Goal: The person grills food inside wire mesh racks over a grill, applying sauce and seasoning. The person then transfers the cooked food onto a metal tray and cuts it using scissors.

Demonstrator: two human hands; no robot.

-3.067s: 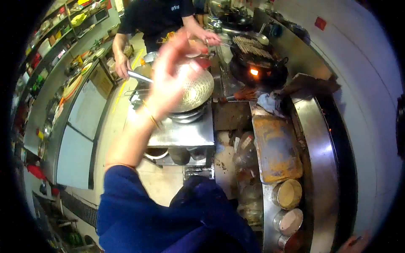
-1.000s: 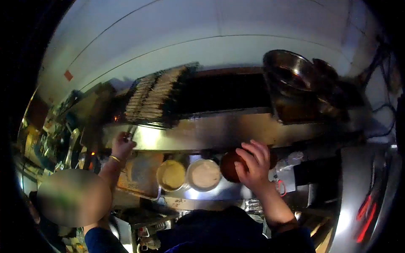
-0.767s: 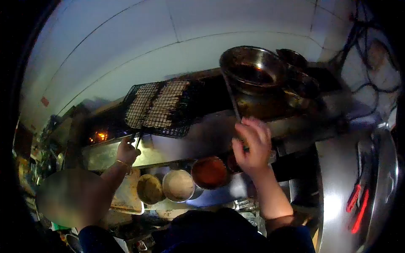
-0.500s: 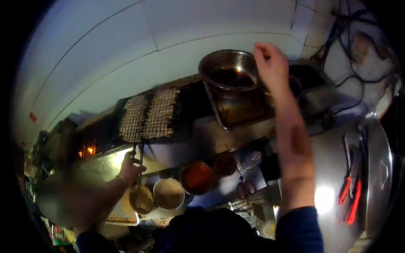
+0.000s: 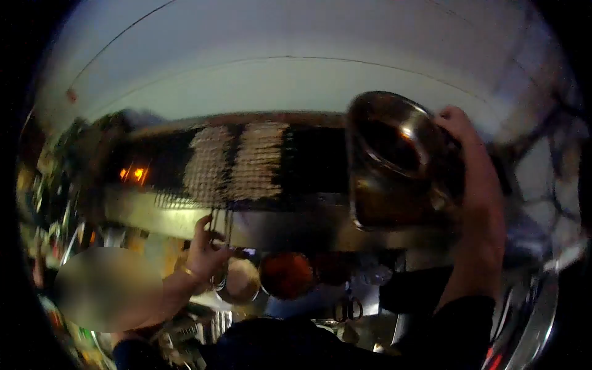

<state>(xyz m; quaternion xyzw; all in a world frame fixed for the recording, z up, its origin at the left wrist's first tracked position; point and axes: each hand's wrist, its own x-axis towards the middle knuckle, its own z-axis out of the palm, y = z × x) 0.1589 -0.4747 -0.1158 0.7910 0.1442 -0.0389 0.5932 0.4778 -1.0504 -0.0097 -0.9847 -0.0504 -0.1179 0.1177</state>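
The left hand curls loosely round the grill basket handles, likely for the heat, while the half-curled right hand meets the metal bowl, grip unclear.

A kitchen: flames glow in a long, dark grill below a pale wall, rows of food lie over it in a wire rack, a steel basin sits over a tray, and bowls of pale and red contents line the worktop.
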